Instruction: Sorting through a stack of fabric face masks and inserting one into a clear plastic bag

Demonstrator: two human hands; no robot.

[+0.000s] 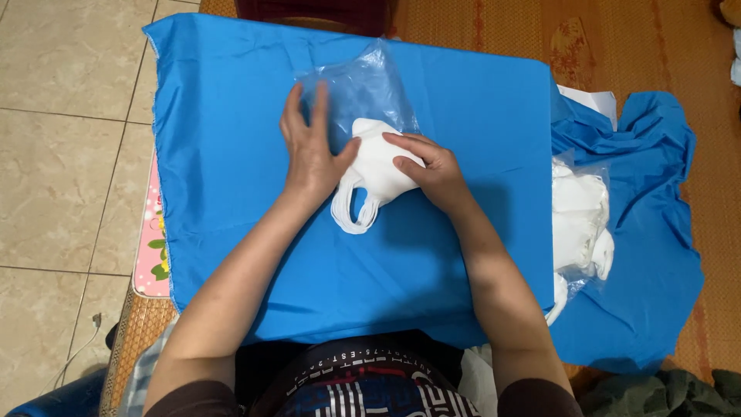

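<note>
**A:** What lies at the far left?

**B:** Beige floor tiles; a thin white cable trails near the bottom corner; a pink mat with a flower print peeks from under the edge of a blue cloth, which is spread flat over the work surface.

**A:** And the hands?

**B:** The left hand lies flat and open, fingers spread, pressing on a clear plastic bag and touching the left side of a stack of white masks; it grips nothing; the stack sits at the middle of the cloth, its upper end at the bag's mouth, its ear loops hanging out toward the person; the right hand rests on the right side of the stack, fingers curled over its edge, pushing rather than closing round it.

**A:** Further right?

**B:** A second clear bag of white masks lies beside the cloth's edge, on a crumpled blue cloth; a white sheet shows just above it; all rest on a woven straw mat; dark green fabric sits at the bottom right corner.
</note>
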